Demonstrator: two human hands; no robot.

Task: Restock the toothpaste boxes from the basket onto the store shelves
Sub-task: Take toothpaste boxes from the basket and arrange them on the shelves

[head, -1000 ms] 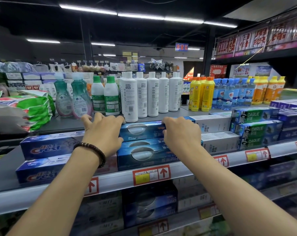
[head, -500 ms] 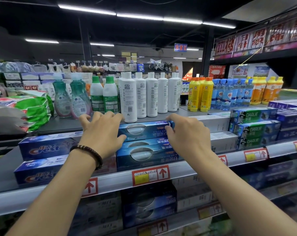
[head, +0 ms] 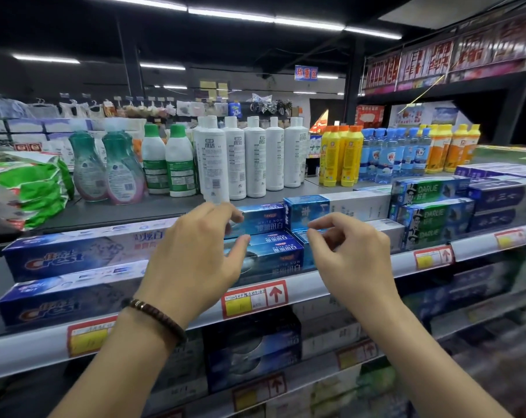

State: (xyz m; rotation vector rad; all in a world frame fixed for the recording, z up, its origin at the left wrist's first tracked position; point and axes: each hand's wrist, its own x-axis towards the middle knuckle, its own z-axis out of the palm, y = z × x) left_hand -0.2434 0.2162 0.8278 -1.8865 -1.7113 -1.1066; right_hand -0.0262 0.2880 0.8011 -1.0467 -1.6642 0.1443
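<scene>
Both left hand [head: 192,260] and right hand [head: 352,260] hover relaxed, empty, before stacked toothpaste boxes [head: 267,224].

Bare forearms; dark beaded bracelet [head: 156,317] on left wrist

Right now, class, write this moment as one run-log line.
left hand open; right hand open; White Now toothpaste boxes stacked on shelf

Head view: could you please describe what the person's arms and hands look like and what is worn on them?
No sleeves are in view: the left forearm and right forearm are bare. The left hand and right hand wear no gloves, and no rings show. A bracelet of dark brown beads circles the left wrist; the right wrist carries nothing.
</scene>
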